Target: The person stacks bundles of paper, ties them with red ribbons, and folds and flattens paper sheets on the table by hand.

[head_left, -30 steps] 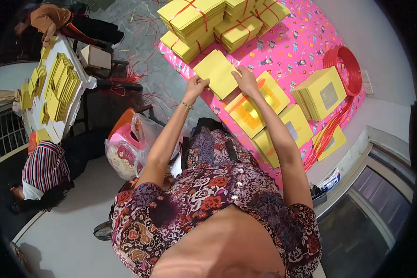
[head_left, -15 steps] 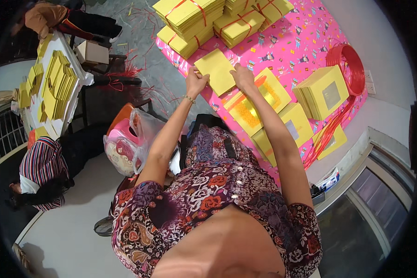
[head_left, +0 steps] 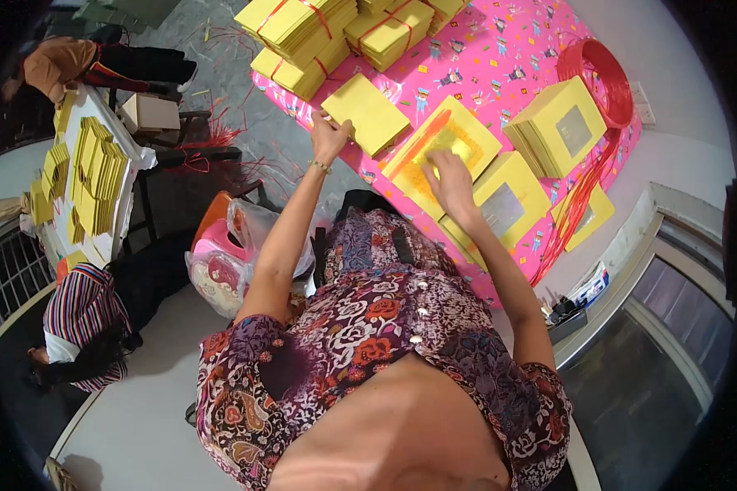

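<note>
My left hand [head_left: 330, 137] pinches the near left edge of a yellow paper stack [head_left: 366, 114], which lies on a pink patterned tablecloth. To the right, my right hand [head_left: 452, 185] is over a stack of yellow sheets with an orange and gold print [head_left: 425, 146]. Its fingers bend down at the print and are slightly smeared, so their grip is unclear. Close to my right wrist lies another yellow stack with a silvery square [head_left: 502, 210]. Further right stands a taller yellow stack with a grey square [head_left: 573, 131].
Yellow bundles tied with red strips [head_left: 299, 33] stand at the far edge of the pink tablecloth [head_left: 499, 65]. A red coil [head_left: 598, 74] and loose red strips [head_left: 581, 221] lie right. At left, two people sit by a white table [head_left: 119, 176] with yellow stacks. A plastic bag [head_left: 258, 233] is beside me.
My right hand has let go of the yellow paper stack and moved right and nearer, onto the gold-printed sheets. My left hand still holds the stack's edge. The view has shifted slightly.
</note>
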The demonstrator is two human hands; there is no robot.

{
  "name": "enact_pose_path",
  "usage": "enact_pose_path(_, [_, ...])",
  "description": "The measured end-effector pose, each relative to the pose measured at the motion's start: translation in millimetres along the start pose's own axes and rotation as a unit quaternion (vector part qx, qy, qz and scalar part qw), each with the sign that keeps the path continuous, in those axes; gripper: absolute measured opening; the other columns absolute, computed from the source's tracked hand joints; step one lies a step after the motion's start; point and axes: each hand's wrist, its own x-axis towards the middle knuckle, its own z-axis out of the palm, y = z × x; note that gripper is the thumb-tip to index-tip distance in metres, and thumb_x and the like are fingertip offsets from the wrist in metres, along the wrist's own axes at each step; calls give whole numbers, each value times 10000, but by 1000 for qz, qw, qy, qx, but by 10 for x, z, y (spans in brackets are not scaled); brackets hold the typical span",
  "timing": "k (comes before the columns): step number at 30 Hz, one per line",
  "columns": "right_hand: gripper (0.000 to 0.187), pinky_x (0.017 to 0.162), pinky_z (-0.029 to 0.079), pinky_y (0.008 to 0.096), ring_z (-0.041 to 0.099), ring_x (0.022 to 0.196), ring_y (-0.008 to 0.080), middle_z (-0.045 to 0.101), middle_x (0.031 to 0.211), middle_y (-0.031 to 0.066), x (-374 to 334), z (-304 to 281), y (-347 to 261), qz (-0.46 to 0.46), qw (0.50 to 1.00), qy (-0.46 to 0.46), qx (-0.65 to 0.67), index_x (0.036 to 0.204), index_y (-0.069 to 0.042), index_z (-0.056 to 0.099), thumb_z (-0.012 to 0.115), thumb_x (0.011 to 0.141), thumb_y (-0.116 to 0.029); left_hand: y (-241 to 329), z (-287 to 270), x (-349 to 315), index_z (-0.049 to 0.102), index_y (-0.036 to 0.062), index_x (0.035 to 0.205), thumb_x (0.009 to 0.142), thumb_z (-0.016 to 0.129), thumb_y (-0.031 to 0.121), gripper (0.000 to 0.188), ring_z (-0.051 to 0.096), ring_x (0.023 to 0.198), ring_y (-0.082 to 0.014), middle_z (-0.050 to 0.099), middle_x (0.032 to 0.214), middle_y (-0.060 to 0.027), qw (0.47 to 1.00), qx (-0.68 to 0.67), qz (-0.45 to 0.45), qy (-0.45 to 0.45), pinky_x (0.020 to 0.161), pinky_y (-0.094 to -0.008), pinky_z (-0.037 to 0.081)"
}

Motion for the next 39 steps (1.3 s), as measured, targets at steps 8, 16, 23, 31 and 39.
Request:
enact_pose_path(8, [473,933,441,412,520,1109,317,550,1145,154,-711,283,-62,-29,994,26,-103,1174,-20,544,718,790,-234,139,-98,-287,440,-57,1216,767,731,208,597,612,683,-215,583,759,-96,986,-6,150,66,608,-342,497])
enact_pose_path(16, [267,892,490,435,601,1074,347,636,1067,159,-727,331,34,-58,993,87,-58,1023,-47,639,681,840,-237,469,-213,-784,642,83,1085,781,700,126,312,602,1006,-287,630,1058,-131,898,14,344,-275,848,-375,490])
enact_pose_path(23, [220,677,507,475,640,751,396,656,864,200,-595,115,-107,106,992,23,67,938,-41,663,594,909,-249,478,-148,-845,572,72,1241,751,719,81,512,477,1241,-331,525,1271,-132,856,43,383,-345,1045,-406,408])
enact_pose_path(31, [300,620,480,428,636,657,352,626,700,194,-537,58,21,174,968,20,180,927,-37,684,559,923,-310,424,-59,-779,597,62,1199,806,691,78,405,534,1191,-307,571,1236,-133,879,1,349,-324,1002,-388,445])
enact_pose_path(39, [327,588,458,361,608,594,247,622,666,156,-503,73,83,206,954,11,217,905,-34,705,586,893,-339,437,-40,-757,637,42,1055,839,662,80,220,630,1028,-302,627,1128,-127,888,3,364,-281,888,-366,509])
